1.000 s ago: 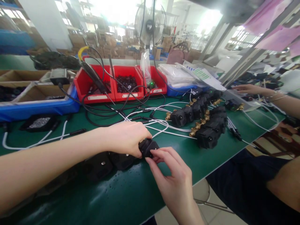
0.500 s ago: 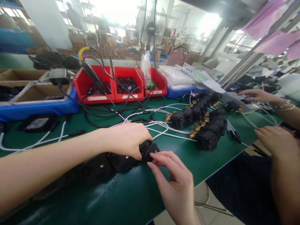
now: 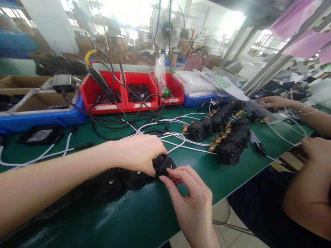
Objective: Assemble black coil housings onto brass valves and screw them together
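My left hand [image 3: 144, 153] reaches across and grips a black boxy unit [image 3: 163, 164] at the end of a row on the green bench. A silver screw head shows on the unit's front face. My right hand [image 3: 190, 198] is closed in a pinch, thumb and fingertips against the lower front of that same unit; whatever lies between the fingertips is hidden. Left of it, similar black units [image 3: 107, 186] with silver screws stand in line, partly under my left forearm.
Black units with brass fittings [image 3: 230, 148] and white cables stand to the right. Red bins [image 3: 141, 106] hold small black parts, and a screwdriver-like tool [image 3: 103, 84] leans in one. A black tray [image 3: 40, 134] holds small metal pieces. A co-worker's hand [image 3: 279, 102] is at far right.
My right thumb and fingertips have shifted slightly left against the unit, while my left hand keeps its grip. The co-worker's nearer arm has moved back from the bench.
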